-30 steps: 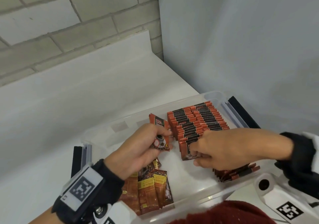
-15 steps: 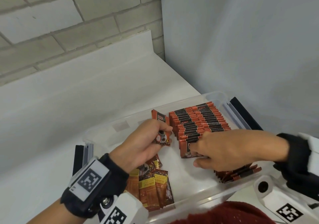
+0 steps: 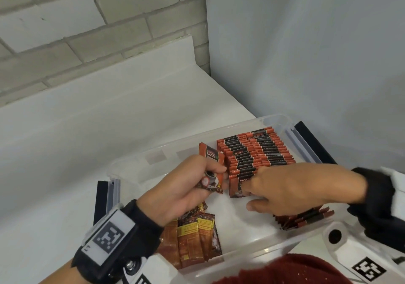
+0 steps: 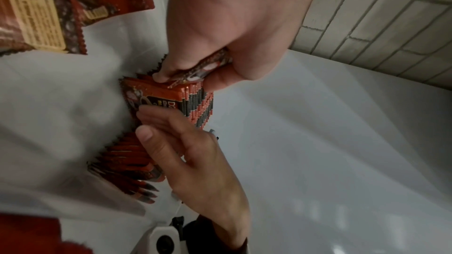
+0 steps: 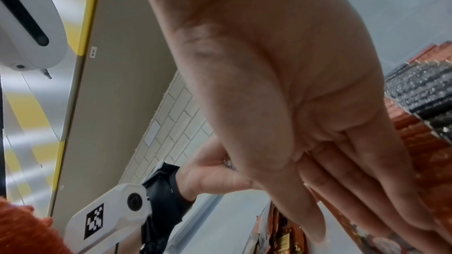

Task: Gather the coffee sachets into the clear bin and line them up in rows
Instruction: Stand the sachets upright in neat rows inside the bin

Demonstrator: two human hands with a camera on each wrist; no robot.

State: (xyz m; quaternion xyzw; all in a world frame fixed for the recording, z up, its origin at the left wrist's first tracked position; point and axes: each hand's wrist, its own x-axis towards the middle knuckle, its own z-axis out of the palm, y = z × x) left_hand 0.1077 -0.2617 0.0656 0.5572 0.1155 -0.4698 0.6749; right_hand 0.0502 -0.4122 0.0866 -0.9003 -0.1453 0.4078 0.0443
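One sachet (image 3: 211, 169) is being pinched by the left hand (image 3: 186, 187); right hand (image 3: 291, 187), fingers straight, is seemingly steadying the standing row (image 3: 252, 158) inside the clear bin (image 3: 166, 150).

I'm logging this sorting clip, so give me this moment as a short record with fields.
left hand: left hand pinches one sachet
right hand: right hand, fingers straight, presses the front of the standing row
loose pile: flat sachets at the bin's near left
bin: clear bin on the white table
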